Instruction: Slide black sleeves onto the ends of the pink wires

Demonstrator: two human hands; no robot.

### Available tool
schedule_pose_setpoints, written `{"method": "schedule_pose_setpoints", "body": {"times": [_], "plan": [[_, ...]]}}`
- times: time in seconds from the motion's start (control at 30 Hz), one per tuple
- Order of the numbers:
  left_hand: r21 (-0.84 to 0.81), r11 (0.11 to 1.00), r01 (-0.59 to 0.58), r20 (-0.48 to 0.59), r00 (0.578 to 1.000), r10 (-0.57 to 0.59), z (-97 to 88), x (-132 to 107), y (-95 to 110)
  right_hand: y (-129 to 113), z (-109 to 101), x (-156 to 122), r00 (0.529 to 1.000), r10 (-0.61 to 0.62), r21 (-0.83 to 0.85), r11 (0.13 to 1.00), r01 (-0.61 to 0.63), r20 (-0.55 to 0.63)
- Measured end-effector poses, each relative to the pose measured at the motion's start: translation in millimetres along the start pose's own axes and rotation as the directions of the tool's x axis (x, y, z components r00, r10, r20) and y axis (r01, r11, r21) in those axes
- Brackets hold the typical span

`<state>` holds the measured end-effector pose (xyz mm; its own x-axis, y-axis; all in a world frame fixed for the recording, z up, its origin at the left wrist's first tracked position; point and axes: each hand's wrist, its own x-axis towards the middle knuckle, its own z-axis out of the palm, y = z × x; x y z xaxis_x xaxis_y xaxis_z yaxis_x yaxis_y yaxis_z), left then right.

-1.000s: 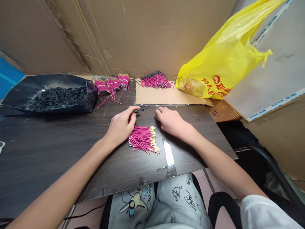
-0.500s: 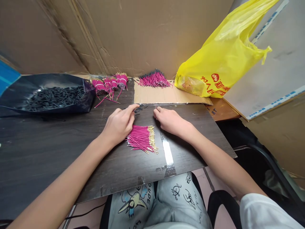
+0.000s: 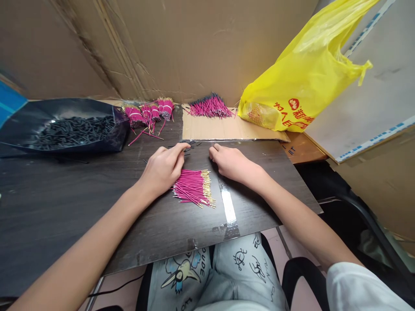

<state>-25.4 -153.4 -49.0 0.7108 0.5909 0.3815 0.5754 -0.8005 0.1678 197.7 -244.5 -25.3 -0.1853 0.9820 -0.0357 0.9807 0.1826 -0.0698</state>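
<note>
A loose heap of short pink wires with gold tips (image 3: 193, 188) lies on the dark wooden board (image 3: 81, 203) between my hands. My left hand (image 3: 162, 169) rests beside the heap's left end, its fingertips reaching to several small black tube pieces (image 3: 189, 148) scattered just beyond. My right hand (image 3: 228, 162) lies knuckles up on the board to the right of the heap, fingers curled; whether it pinches anything is hidden.
A dark bag of black tube pieces (image 3: 69, 129) sits at the back left. Tied pink wire bundles (image 3: 149, 113) and pink wires with black ends (image 3: 210, 108) on a cardboard sheet (image 3: 227, 129) lie behind. A yellow plastic bag (image 3: 308, 73) stands at the right.
My left fingertips have shifted slightly among the black tube pieces. The view has drifted a little. The wire heap has not moved.
</note>
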Motion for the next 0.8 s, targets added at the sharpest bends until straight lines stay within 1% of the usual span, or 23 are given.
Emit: {"method": "schedule_pose_setpoints", "body": {"times": [0.2, 0.43, 0.63, 0.8], "plan": [[-0.034, 0.999, 0.014, 0.006, 1.000, -0.014, -2.2, 0, 1, 1, 2, 0, 1.000, -0.008, -0.001, 1.000, 0.008, -0.012], [-0.041, 0.999, 0.004, -0.003, 1.000, -0.004, -2.1, 0, 2, 5, 2, 2, 0.999, -0.036, -0.007, 0.999, 0.036, -0.011], [-0.034, 0.999, -0.018, 0.003, 1.000, 0.019, -2.2, 1, 2, -5, 3, 2, 0.993, -0.098, 0.169, 0.980, 0.107, -0.060], [-0.020, 0.999, -0.031, 0.006, 1.000, 0.031, -3.7, 1, 2, -13, 5, 3, 0.986, -0.120, 0.243, 0.959, 0.145, -0.116]]}}
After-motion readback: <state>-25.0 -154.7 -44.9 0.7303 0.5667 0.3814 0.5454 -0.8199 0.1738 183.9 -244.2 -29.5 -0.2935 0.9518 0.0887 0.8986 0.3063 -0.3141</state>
